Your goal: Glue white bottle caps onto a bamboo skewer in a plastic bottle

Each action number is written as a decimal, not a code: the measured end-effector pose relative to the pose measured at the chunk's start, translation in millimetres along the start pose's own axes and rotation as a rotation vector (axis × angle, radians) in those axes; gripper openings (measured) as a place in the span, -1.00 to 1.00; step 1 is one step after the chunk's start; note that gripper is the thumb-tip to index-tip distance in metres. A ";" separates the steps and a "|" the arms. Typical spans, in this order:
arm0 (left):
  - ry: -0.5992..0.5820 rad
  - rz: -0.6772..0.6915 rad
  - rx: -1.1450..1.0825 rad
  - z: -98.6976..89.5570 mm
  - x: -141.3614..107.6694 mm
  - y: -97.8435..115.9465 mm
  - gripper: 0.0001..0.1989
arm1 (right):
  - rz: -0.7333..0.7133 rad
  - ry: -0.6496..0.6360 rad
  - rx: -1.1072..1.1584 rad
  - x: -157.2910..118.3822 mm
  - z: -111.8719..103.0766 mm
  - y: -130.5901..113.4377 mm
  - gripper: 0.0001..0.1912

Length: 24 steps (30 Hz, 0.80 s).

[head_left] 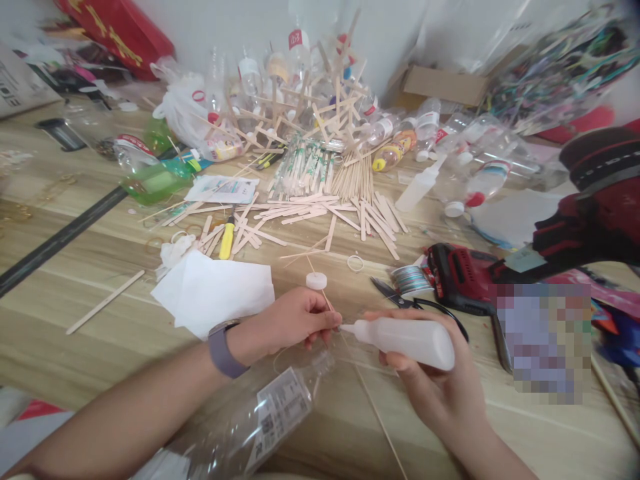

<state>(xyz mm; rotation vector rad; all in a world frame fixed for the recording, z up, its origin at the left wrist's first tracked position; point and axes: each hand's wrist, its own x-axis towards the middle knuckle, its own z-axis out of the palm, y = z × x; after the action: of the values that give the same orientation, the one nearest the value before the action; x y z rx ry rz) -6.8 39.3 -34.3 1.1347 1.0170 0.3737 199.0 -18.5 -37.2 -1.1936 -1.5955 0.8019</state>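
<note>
My left hand [300, 317] pinches a thin wooden skewer [374, 407], which slants from a white bottle cap [316, 281] down toward the lower right. The cap sits on the skewer above my fingers. My right hand [435, 380] is wrapped round a translucent white squeeze bottle [407, 340]. Its narrow nozzle points left and meets the skewer beside my left fingertips. A clear plastic bottle [270, 420] with a printed label lies beneath my left forearm.
White paper [215, 293] lies left of my hand. Black scissors [400, 293], a wire spool [411, 280] and a red power tool [460, 277] are at the right. Farther back are wooden sticks [305, 207], a yellow-handled tool [227, 240] and several plastic bottles [395, 150].
</note>
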 end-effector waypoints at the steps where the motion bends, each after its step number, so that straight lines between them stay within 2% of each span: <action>1: -0.001 0.001 -0.002 0.2 -0.2 0.0 -0.68 | 0.002 0.002 0.013 0.6 0.3 -0.5 -0.65; 14: -0.006 0.003 -0.009 -1.1 -0.7 -0.3 -0.69 | 0.028 0.027 0.107 5.4 1.7 -3.4 -0.66; 20: 0.007 -0.006 -0.003 -1.4 -0.3 -0.5 -0.71 | 0.027 0.114 0.104 7.1 -0.5 -2.5 -0.64; 24: 0.007 -0.004 -0.001 -1.2 0.3 -0.1 -0.70 | -0.005 0.086 0.137 5.3 -0.2 -6.9 -0.64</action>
<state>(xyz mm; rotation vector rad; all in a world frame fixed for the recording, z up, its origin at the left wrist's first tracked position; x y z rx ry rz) -7.7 40.2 -34.7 1.1304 1.0248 0.3747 196.6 -15.6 -29.3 -1.1109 -1.4497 0.8323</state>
